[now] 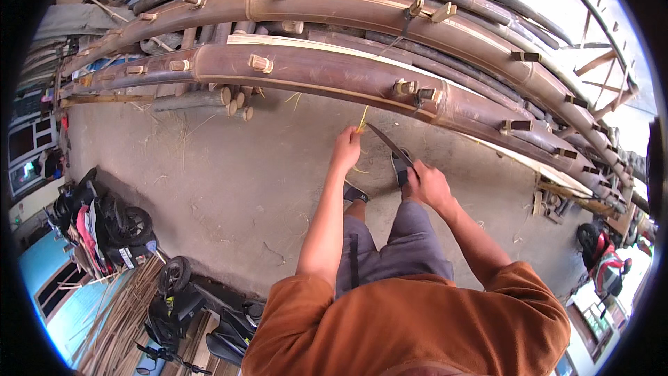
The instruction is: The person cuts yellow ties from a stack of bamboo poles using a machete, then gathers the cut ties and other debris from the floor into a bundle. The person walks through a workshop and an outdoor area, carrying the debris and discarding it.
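In front of my body, my left hand (pixel 346 149) is closed on a thin yellow strip (pixel 363 118), whose end sticks up past the fingers. My right hand (pixel 428 182) grips a long dark-bladed knife (pixel 390 144). The blade slants up to the left, and its tip lies close to the strip beside my left fingers. Whether blade and strip touch, I cannot tell. Just beyond my hands runs a long brown bamboo pole (pixel 320 73) with short wooden pegs through it.
A second pegged bamboo pole (pixel 327 3) lies behind the first, with more dark poles stacked farther back. Cut log ends (pixel 229 101) rest beneath. Motorbikes (pixel 184 299) stand at lower left beside bamboo slats (pixel 115 313); a red motorbike (pixel 604 257) is at right. Concrete floor (pixel 229 195) lies underfoot.
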Demonstrator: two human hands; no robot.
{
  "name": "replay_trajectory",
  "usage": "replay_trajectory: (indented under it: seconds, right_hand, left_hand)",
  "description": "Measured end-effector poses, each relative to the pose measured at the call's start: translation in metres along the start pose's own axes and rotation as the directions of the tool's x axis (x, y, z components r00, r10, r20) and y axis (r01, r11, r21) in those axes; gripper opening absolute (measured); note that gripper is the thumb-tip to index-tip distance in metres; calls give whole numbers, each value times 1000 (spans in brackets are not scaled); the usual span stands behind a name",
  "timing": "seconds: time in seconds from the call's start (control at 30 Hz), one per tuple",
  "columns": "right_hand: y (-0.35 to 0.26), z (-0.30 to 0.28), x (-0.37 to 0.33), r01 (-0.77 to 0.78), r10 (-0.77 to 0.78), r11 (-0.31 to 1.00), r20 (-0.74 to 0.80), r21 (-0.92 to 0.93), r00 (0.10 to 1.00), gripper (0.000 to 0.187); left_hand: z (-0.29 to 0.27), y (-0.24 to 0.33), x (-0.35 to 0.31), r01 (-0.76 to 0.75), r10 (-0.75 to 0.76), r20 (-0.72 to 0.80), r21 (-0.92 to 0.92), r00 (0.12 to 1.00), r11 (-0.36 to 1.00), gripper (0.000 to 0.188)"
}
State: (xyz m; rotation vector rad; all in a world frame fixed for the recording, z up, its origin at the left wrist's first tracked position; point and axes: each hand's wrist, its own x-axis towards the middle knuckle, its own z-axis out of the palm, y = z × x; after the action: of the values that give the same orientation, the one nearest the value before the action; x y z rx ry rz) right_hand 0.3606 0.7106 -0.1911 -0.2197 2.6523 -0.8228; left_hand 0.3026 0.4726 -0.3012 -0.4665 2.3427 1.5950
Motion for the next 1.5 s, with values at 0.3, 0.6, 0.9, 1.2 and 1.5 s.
replay_trajectory:
  seconds: [0.3,0.6,0.9,1.2,1.5]
  right_hand:
    - [-5,79,91,138,-82,980,347,-141,934,24]
    - [51,55,-11,98,-54,993,497,-64,866,28]
    - [198,-59,-144,-183,197,980,278,-74,940,21]
    - [164,-102,-66,-33,34,999,177,-9,984,18]
    - [145,35,29,269,-249,962,248,-50,936,20]
  left_hand:
    - [-3,24,-47,3,39,-121,327,992,945,18]
    - [100,30,-80,271,-97,362,-471,927,840,19]
    - [266,18,-10,287,-303,106,-700,947,654,27]
    - [166,59,-85,15,-16,7,77,1000,997,26]
    - [162,77,-122,6,10,-139,117,990,993,13]
